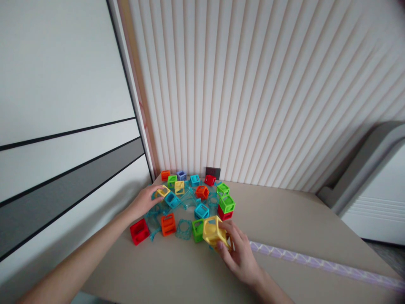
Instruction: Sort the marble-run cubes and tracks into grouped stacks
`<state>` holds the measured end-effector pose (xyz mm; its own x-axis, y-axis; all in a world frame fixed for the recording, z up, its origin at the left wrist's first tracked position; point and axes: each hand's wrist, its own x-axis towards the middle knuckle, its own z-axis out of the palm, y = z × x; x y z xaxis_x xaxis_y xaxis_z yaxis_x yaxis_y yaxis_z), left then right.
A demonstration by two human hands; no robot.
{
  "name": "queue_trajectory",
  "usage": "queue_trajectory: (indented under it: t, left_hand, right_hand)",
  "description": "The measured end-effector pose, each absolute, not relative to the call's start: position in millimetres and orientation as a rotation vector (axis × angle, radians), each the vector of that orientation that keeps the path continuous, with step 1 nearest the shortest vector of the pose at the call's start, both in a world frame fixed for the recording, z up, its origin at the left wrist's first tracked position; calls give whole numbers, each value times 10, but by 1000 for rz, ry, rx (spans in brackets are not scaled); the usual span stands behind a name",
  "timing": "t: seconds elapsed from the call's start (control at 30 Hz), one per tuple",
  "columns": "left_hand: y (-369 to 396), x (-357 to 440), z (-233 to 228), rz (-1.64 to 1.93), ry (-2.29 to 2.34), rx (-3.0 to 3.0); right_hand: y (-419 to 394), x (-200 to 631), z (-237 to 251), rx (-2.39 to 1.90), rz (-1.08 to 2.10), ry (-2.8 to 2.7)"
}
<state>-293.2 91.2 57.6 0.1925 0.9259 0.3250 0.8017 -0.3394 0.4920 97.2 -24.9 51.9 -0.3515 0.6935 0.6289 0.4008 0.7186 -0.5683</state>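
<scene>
Yellow hollow block (211,229) is held, as I see, in the right hand (238,254), between its thumb and fingers, between four and five o'clock from the middle of the coloured blocks (201,193). The left hand (149,198), at nine o'clock, has its fingers on a second yellow block (163,191); whether it really grips (I am watching from far) I cannot tell. One green block (198,231) shows just beside the held one, toward nine o'clock, on the bench (268,213).
</scene>
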Motion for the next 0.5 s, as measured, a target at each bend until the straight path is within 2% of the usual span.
queue_trajectory:
  t: [0.2, 0.33, 0.5]
  left_hand:
    - [851, -2877, 638, 884, 1721, 2262]
    - [655, -2604, 862, 1083, 1789, 2295]
    - [119, -1838, 1029, 1121, 1362, 2515]
  right_hand:
    - [-250, 980, 510, -849, 407, -1991]
    - [-266, 985, 425, -913, 403, -1936]
    - [-258, 974, 408, -941, 398, -1900]
